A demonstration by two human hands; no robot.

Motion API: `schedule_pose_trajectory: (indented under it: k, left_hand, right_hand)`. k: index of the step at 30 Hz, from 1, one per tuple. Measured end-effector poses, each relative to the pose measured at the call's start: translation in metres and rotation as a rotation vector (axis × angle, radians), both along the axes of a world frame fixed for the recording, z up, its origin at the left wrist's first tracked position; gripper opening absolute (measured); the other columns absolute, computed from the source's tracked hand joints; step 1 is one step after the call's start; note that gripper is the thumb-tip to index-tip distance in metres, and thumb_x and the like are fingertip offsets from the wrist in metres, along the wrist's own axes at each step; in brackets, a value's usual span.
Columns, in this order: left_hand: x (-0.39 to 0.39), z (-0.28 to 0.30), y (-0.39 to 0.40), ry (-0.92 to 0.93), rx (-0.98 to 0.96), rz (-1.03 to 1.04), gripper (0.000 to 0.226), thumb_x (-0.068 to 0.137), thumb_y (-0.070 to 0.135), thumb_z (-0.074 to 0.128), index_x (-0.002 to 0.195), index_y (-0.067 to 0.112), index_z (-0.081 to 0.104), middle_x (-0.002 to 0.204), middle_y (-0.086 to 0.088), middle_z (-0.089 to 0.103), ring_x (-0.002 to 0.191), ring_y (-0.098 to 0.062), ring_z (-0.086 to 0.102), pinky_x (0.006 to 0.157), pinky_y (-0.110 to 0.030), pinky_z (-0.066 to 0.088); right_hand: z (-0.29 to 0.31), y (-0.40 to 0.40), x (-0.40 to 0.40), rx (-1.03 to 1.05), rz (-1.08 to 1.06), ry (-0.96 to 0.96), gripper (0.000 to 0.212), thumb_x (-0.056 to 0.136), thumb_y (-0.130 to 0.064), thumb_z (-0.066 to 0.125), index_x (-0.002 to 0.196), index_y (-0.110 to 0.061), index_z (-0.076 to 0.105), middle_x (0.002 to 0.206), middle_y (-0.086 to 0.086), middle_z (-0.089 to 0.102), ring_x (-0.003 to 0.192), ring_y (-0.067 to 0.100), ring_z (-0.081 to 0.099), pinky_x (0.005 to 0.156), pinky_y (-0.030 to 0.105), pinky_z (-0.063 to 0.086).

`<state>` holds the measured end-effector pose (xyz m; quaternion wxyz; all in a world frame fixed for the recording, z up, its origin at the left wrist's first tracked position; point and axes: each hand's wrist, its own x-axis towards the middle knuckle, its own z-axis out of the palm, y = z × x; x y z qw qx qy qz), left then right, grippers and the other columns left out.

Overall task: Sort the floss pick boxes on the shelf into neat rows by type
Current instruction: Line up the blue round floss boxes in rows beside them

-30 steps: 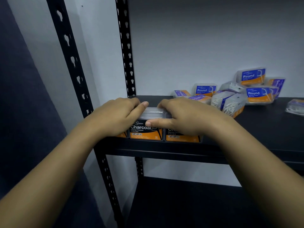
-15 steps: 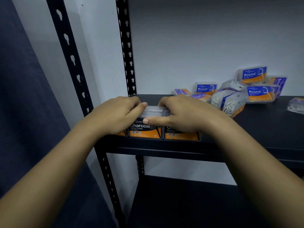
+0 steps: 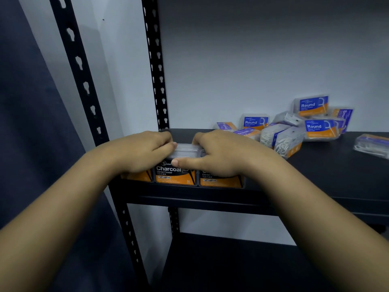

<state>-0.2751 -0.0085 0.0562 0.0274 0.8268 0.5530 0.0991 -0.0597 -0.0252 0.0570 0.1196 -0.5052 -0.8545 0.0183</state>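
Three black-and-orange Charcoal floss boxes (image 3: 176,174) stand side by side along the front edge of the black shelf (image 3: 328,171), at its left end. My left hand (image 3: 139,152) rests over the leftmost box and part of the middle one. My right hand (image 3: 221,153) covers the right box, its thumb laid across the middle box's label. Between the two hands shows the clear lid of a box (image 3: 185,149). At the back right lies a loose heap of blue-and-orange Round boxes (image 3: 320,127) and purple Smooth boxes (image 3: 345,116), some tipped on their sides.
One more clear box (image 3: 372,145) lies alone at the shelf's far right. Black perforated uprights (image 3: 156,66) stand at the left, with a white wall behind and a dark curtain to the left. A lower shelf (image 3: 231,264) shows below.
Both hands have stayed on the Charcoal boxes. The right thumb has slid slightly left across the middle box's label.
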Motion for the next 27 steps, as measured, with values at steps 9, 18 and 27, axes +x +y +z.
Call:
schedule_pose_trajectory:
  k: [9, 18, 27]
  left_hand:
    - [0.039, 0.051, 0.004, 0.093, -0.079, -0.039, 0.062, 0.080, 0.060, 0.027, 0.120, 0.028, 0.063, 0.125, 0.005, 0.064, 0.114, -0.018, 0.058, 0.107, -0.040, 0.043]
    - [0.133, 0.080, 0.051, 0.036, -0.258, 0.046, 0.022, 0.096, 0.029, 0.055, 0.112, 0.023, 0.069, 0.112, 0.005, 0.071, 0.107, -0.022, 0.070, 0.093, -0.040, 0.053]
    - [0.232, 0.063, 0.062, 0.060, -0.182, 0.014, 0.027, 0.083, 0.044, 0.070, 0.106, 0.030, 0.070, 0.109, -0.001, 0.075, 0.097, -0.025, 0.071, 0.095, -0.045, 0.056]
  right_hand:
    - [0.055, 0.008, 0.050, -0.107, 0.003, 0.069, 0.068, 0.079, -0.087, 0.044, 0.112, -0.032, 0.066, 0.107, -0.011, 0.070, 0.096, 0.009, 0.066, 0.095, 0.039, 0.052]
    - [0.093, 0.037, 0.143, -0.195, -0.148, -0.071, 0.038, 0.085, -0.058, 0.070, 0.106, -0.026, 0.069, 0.097, -0.006, 0.075, 0.086, 0.011, 0.073, 0.077, 0.033, 0.059]
    - [0.050, 0.047, 0.211, -0.071, -0.137, -0.167, 0.040, 0.081, -0.062, 0.070, 0.114, -0.041, 0.069, 0.105, -0.012, 0.065, 0.091, 0.012, 0.061, 0.086, 0.035, 0.053]
